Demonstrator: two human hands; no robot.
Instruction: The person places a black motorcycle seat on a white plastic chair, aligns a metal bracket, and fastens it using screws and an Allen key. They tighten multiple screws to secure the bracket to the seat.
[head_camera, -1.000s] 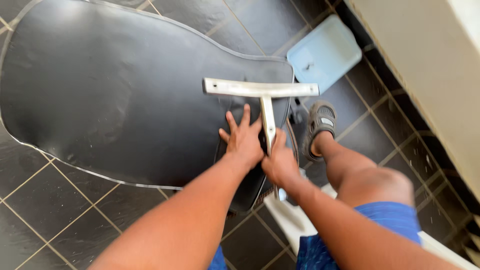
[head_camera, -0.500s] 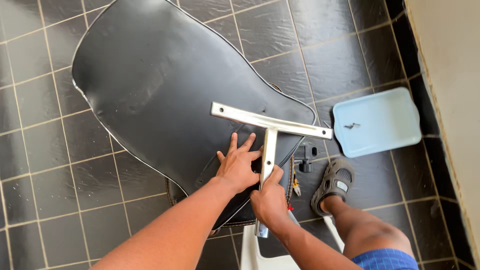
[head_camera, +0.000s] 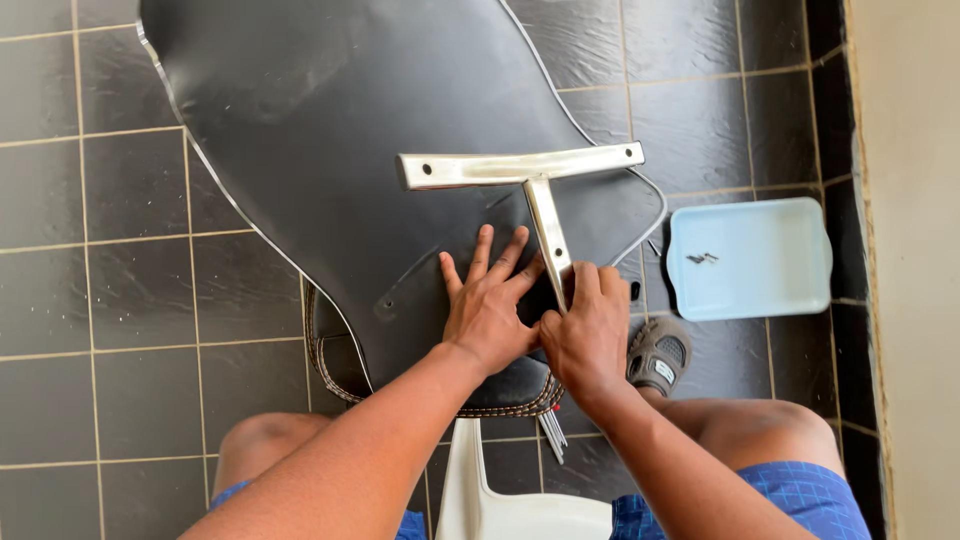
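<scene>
Fingers of my left hand (head_camera: 490, 310) lie spread flat, bracing the black chair shell (head_camera: 330, 120) on the tiled floor (head_camera: 120, 300); my right hand (head_camera: 590, 335) grips the T-shaped metal bracket (head_camera: 525, 170) by its stem, seating it. Light-blue tray (head_camera: 750, 290) keeps small fasteners near.

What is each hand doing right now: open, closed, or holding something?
Left hand: open, fingers spread flat on the black chair back panel.
Right hand: fingers curled at the stem of the metal T-bracket; grip cannot be told.

Bare arms, blue checked shorts (head_camera: 780, 495), a grey strapped sandal (head_camera: 657, 355) on one foot.
</scene>
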